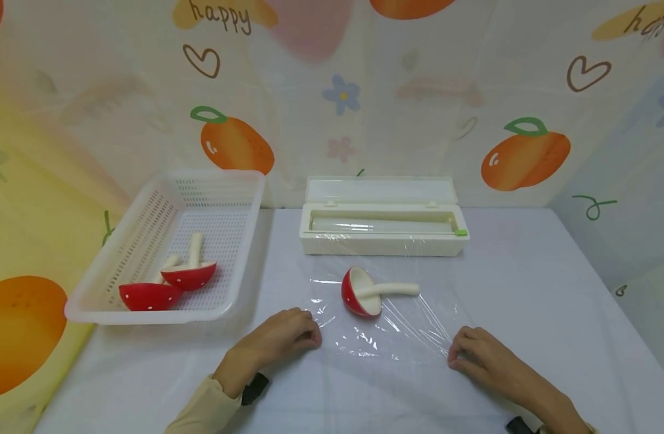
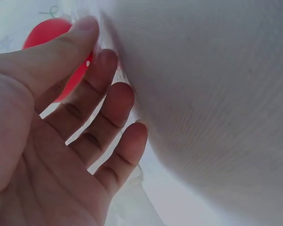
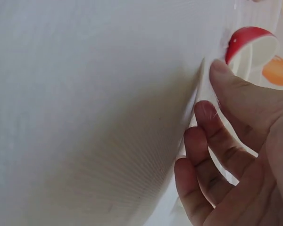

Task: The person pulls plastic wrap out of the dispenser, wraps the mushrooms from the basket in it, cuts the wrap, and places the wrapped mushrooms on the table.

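- Pinching, in the head view, a clear plastic film (image 1: 359,346) near its two near corners, with the left hand (image 1: 285,331) at the left and the right hand (image 1: 486,355) at the right; in each grip, thumb and fingers together on the film.
- In the same view, between both hands and farther in on the table (image 1: 527,289): a red-capped toy mushroom (image 1: 367,292), tipped on its side amid the film, stem toward the table's right edge; cannot tell whether above or beneath the sheet.
- Just beyond, along the table's far edge: a white box (image 1: 364,245) with raised lid (image 1: 381,190), a roll (image 1: 383,225) inside, film over its front.
- Toward the table's far left corner: a white basket (image 1: 147,318), holding two more mushrooms (image 1: 188,277).
- In the left wrist view: thumb and forefinger close together, other fingers bent, the toy mushroom partly hidden behind the thumb; film barely discernible.
- In the right wrist view: thumb close to the bent forefinger, the toy mushroom just past the thumb tip; film hard to make out.
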`<state>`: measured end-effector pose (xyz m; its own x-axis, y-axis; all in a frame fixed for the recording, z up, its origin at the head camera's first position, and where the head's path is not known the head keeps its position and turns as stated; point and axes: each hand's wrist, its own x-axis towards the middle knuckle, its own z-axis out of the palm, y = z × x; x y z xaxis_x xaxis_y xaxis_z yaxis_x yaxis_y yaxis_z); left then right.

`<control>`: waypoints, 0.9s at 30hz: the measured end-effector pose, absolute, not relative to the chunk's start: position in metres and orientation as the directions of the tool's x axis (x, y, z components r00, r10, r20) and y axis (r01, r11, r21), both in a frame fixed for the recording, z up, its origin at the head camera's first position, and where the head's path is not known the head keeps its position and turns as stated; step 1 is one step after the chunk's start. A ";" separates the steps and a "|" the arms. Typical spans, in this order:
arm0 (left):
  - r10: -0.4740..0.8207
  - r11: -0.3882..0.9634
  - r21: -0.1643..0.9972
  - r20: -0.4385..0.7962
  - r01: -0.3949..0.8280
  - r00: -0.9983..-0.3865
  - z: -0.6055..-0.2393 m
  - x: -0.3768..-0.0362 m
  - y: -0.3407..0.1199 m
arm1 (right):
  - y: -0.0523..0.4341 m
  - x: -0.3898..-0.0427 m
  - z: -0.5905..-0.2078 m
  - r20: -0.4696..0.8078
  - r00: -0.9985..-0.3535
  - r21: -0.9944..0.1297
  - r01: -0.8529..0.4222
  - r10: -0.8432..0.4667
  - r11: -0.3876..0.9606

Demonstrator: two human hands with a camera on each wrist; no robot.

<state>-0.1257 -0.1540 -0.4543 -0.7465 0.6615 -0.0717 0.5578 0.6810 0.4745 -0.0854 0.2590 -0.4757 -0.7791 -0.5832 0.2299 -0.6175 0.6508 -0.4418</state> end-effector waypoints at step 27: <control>0.617 0.661 0.496 0.068 0.563 -0.784 -0.438 -0.120 -0.153 | 0.246 -0.091 -0.458 0.356 -0.814 -0.515 -0.580 -0.458 0.631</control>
<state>-0.1196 -0.1529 -0.4376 -0.7839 0.6172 0.0677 0.5631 0.6607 0.4963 -0.0914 0.2457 -0.4584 -0.8144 -0.4580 0.3564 -0.5802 0.6306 -0.5155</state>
